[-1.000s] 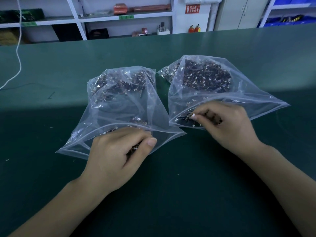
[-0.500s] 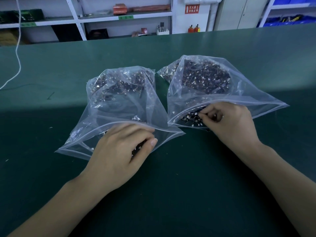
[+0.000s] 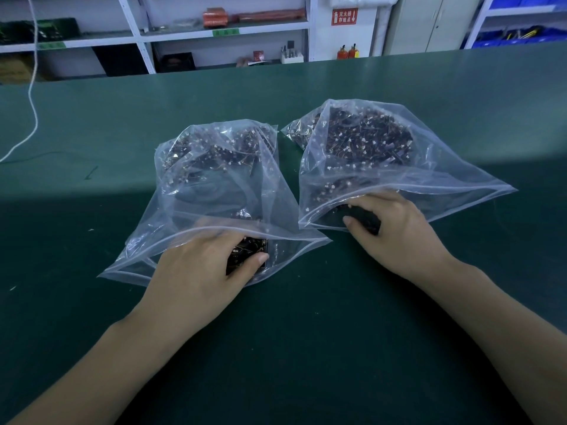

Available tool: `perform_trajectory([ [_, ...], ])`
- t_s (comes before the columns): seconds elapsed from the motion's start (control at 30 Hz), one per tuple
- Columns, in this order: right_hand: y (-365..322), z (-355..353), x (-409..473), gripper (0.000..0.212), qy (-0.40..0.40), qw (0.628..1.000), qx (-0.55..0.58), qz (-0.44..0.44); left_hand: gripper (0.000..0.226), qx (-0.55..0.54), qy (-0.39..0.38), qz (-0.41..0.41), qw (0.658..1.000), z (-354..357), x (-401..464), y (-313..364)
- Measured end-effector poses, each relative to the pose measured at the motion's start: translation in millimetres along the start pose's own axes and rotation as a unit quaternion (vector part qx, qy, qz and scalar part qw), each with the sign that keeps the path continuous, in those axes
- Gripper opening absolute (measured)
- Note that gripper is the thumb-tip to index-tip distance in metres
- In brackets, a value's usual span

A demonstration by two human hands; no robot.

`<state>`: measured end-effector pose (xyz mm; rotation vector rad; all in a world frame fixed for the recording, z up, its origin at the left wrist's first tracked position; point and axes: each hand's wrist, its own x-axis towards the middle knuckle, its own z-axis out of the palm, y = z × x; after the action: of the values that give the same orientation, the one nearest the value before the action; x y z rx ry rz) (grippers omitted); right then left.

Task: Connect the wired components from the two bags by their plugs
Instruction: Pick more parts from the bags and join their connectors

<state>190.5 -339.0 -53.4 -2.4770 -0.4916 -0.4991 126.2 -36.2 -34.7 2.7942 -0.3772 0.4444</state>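
- Dark green bench mat (image 3: 306,348) fills the view; near half in shadow, a lighter band runs across the middle.
- Far side: white shelving (image 3: 138,38) with boxes and orange packs, a red wall sign (image 3: 344,16), two small red extinguishers (image 3: 348,52) beside a grey cabinet (image 3: 429,23), blue bins (image 3: 518,38) far right.
- White cable (image 3: 32,96) drops onto the mat at far left.
- Two clear zip bags lie side by side mid-bench, mouths facing near, almost touching at their far ends.
- Left bag (image 3: 208,185): pile of dark wired components with small white plugs (image 3: 214,154) packed at the far end.
- Right bag (image 3: 383,167): same sort of pile (image 3: 368,139), sits slightly farther away.
- Left hand (image 3: 196,271) is in the mouth of the left bag, fingers under the plastic flap and blurred, thumb curled in, clamped on a dark component cluster (image 3: 248,253) at the bag's mouth.
- Right hand (image 3: 395,228) is in the mouth of the right bag, fingers curled round a dark component (image 3: 362,219), thumb pressed against its near side.
- Exact shape of either held part too dark to make out.
- Both forearms come in from the near edge, well apart.
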Motion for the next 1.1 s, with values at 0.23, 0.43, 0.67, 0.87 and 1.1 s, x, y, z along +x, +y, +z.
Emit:
perform_trajectory([
  [0.23, 0.7, -1.7, 1.2, 0.022, 0.027, 1.0, -0.005, 0.004, 0.028, -0.001, 0.005, 0.018, 1.0, -2.4, 1.8, -2.4],
  [0.43, -6.8, -3.2, 1.0, 0.005, 0.053, 0.998, 0.018, -0.007, 0.016, -0.026, 0.045, 0.05, 0.997, -4.6, 2.9, -3.5],
  [0.67, -20.2, -2.2, -3.6, 0.01, 0.053, 0.997, 0.042, -0.023, 0.021, -0.073, 0.059, 0.087, 0.992, -3.4, 4.4, -7.8],
  [0.87, -29.2, -0.3, -7.5, 0.011, 0.068, 0.993, 0.079, -0.059, 0.01, -0.047, 0.113, 0.136, 0.983, -4.1, 4.6, -4.5],
  [1.1, -39.8, 1.3, -11.7, 0.01, 0.092, 0.982, 0.127, -0.102, 0.011, -0.114, 0.135, 0.166, 0.97, -1.0, 2.2, 2.3],
])
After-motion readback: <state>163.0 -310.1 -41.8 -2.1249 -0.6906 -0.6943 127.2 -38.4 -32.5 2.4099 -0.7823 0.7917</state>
